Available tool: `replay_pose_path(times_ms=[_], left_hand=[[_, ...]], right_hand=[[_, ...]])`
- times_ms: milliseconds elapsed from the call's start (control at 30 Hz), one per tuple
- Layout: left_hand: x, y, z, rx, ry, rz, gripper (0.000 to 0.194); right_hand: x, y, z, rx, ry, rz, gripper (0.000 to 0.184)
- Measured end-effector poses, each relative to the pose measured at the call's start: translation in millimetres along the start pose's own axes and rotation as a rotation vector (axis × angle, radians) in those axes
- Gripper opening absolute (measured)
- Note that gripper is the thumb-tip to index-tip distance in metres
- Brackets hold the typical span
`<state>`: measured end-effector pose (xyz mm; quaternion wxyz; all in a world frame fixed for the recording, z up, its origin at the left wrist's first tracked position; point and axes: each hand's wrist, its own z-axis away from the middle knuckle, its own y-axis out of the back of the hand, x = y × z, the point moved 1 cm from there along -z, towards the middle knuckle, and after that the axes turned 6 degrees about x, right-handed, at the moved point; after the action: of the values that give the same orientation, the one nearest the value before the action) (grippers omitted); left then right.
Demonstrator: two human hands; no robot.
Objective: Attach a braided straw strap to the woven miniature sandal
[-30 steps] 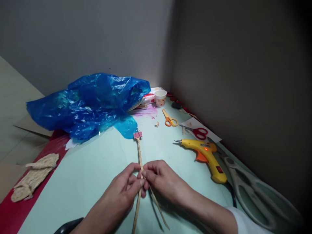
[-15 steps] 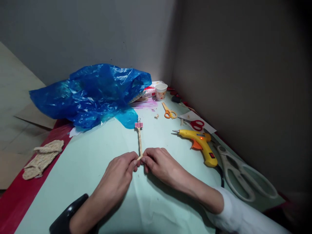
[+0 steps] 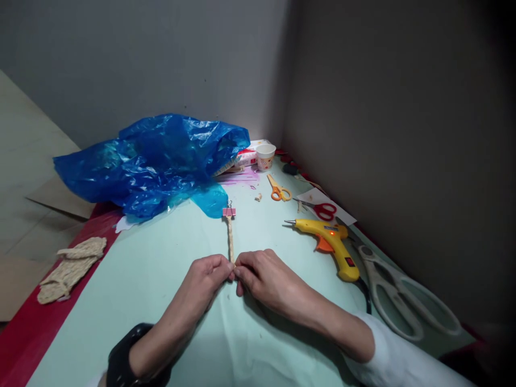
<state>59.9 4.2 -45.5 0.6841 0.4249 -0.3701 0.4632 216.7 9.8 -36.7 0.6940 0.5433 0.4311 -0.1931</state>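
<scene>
A thin beige braid (image 3: 230,239) runs toward me over the pale green sheet (image 3: 161,258). Its far end is gripped by a pink binder clip (image 3: 229,212). At the near end, my left hand (image 3: 205,277) pinches the braid from the left, thumb against fingers. My right hand (image 3: 266,277) pinches the same end from the right, and the fingertips of both hands nearly meet. The strand ends are mostly hidden inside the fingers.
At right lie a yellow glue gun (image 3: 330,234) with a lit light, large grey scissors (image 3: 389,285), red scissors (image 3: 324,210) and orange scissors (image 3: 278,191). A blue plastic bag (image 3: 161,161), a paper cup (image 3: 265,157) and a woven beige piece (image 3: 74,266) lie around.
My left hand has turned and closed in at the braid's near end, its wrist shifting right. A short strand that showed between the fingers is now mostly covered. The view has tilted slightly up.
</scene>
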Motion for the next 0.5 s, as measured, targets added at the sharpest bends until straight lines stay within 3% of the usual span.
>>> replay_pose_path(times_ms=[167, 300, 500], left_hand=[[-1.4, 0.2, -0.2, 0.014, 0.037, 0.007, 0.023], [0.3, -1.0, 0.5, 0.046, 0.019, -0.020, 0.024], [-0.7, -1.1, -1.2, 0.022, 0.026, -0.005, 0.027]], right_hand=[[-4.6, 0.0, 6.2, 0.080, 0.028, 0.278, 0.029], [-10.0, -5.1, 16.1, 0.176, 0.094, 0.535, 0.017], [-9.5, -30.1, 27.2, 0.387, 0.546, 0.674, 0.021]])
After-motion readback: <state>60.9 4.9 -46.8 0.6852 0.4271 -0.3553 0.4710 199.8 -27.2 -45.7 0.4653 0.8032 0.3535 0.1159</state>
